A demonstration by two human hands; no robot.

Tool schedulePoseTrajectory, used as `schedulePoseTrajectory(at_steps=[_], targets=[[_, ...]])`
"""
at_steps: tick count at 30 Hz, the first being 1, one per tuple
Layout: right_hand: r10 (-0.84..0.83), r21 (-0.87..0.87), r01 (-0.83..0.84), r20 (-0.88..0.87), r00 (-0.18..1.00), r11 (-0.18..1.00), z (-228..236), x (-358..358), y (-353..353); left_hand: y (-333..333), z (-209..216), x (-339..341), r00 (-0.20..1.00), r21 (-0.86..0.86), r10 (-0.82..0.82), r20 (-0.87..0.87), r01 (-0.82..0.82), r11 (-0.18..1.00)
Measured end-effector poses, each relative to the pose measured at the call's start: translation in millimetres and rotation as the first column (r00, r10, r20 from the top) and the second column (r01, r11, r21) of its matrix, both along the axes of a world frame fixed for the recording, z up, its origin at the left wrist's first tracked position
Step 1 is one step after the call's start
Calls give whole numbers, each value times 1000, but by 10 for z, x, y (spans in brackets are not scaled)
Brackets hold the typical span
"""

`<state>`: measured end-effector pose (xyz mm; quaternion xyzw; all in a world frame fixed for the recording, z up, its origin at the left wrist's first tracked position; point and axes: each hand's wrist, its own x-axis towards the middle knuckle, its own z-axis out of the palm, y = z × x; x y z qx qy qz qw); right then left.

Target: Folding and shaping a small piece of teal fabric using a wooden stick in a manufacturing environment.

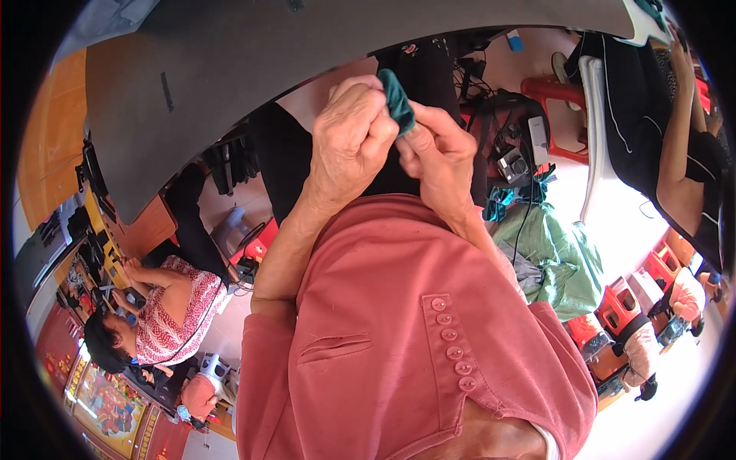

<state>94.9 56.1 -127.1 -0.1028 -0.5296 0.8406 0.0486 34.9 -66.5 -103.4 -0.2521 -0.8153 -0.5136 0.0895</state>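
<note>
A small gathered piece of dark green velvety cloth (395, 101) is stretched between my two hands, above my lap and close to the table's near edge. My left hand (346, 138) is curled into a fist around its left end. From the other side, my right hand (441, 153) pinches the lower right end between thumb and fingers. The parts of the cloth inside my fingers are hidden.
A dark grey tabletop (230, 69) spans the far side. To the right are a dark bag with small devices (512, 162), a green sack (563, 261) and a red stool (556, 96). People sit at both sides, including one in a patterned top (180, 314).
</note>
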Motion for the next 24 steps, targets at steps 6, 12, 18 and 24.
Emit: schedulePoseTrajectory(at_steps=[6, 12, 18, 24], targets=[[56, -130, -50, 41, 998, 990, -61, -64, -73, -23, -62, -66, 1000, -5, -14, 20, 14, 1000], [25, -23, -25, 0, 1000, 999, -56, -13, 0, 4, -84, -27, 999, 37, 1, 55, -3, 999], [11, 70, -21, 132, 991, 997, -34, -66, -30, -33, -97, -45, 996, -17, -27, 86, 28, 999], [5, 132, -7, 9, 1000, 991, -55, -3, 29, -14, -67, -5, 994, 10, -27, 103, 26, 1000]])
